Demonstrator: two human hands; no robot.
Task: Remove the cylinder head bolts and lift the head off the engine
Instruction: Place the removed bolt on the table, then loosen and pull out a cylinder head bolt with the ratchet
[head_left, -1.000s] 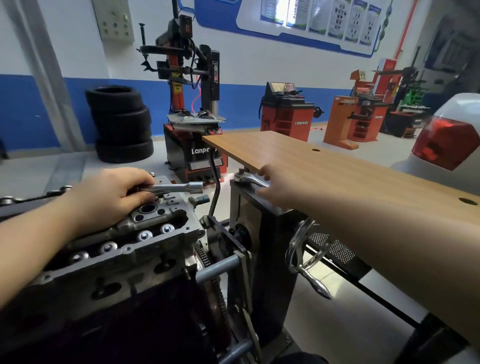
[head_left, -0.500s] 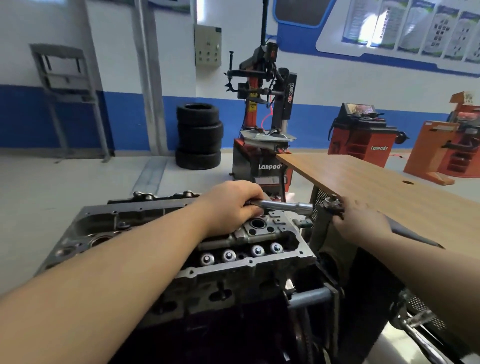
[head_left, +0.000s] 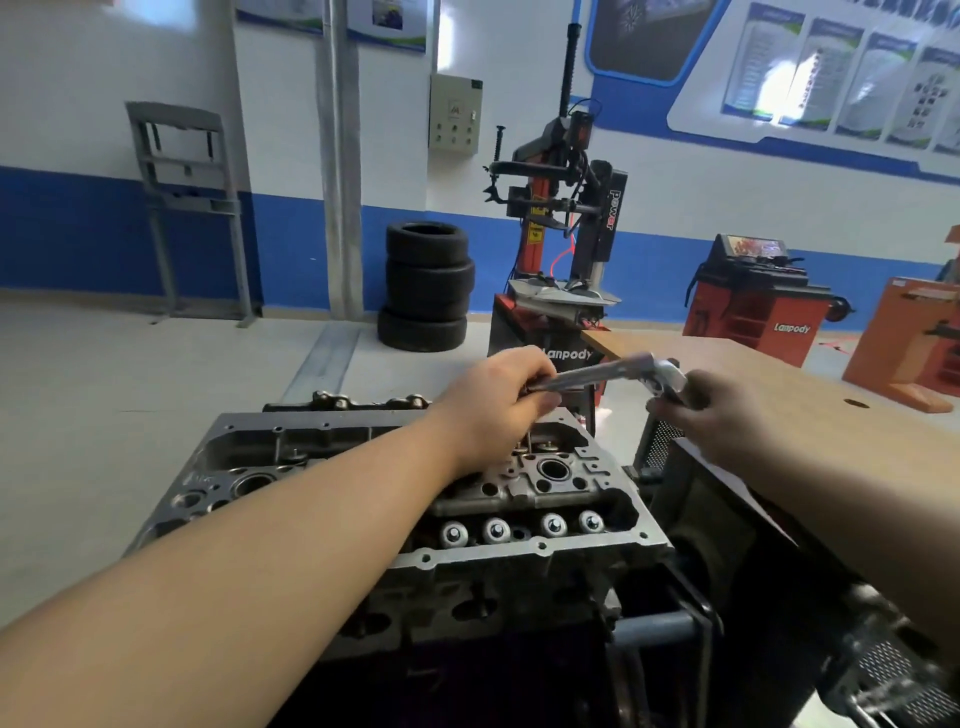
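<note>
The grey aluminium cylinder head (head_left: 530, 540) sits on the engine on a stand in front of me, with several round shiny valve caps along its near side. My left hand (head_left: 493, 405) is raised above the head's far right corner and grips one end of a steel extension bar (head_left: 592, 376). My right hand (head_left: 711, 415) holds a chrome ratchet (head_left: 662, 382) whose head meets the bar's other end. Both hands are in the air, clear of the engine. The bolts themselves are hidden under my left arm.
A wooden table (head_left: 810, 400) runs along the right, close behind my right hand. The engine stand's black frame (head_left: 691, 545) and crank handle are at lower right. A tyre changer (head_left: 561, 249), a stack of tyres (head_left: 428, 286) and red machines stand further back.
My left hand has lifted the extension bar off the cylinder head. My right hand has come away from the stand with the ratchet and brought it up to the bar's end. The view has turned left.
</note>
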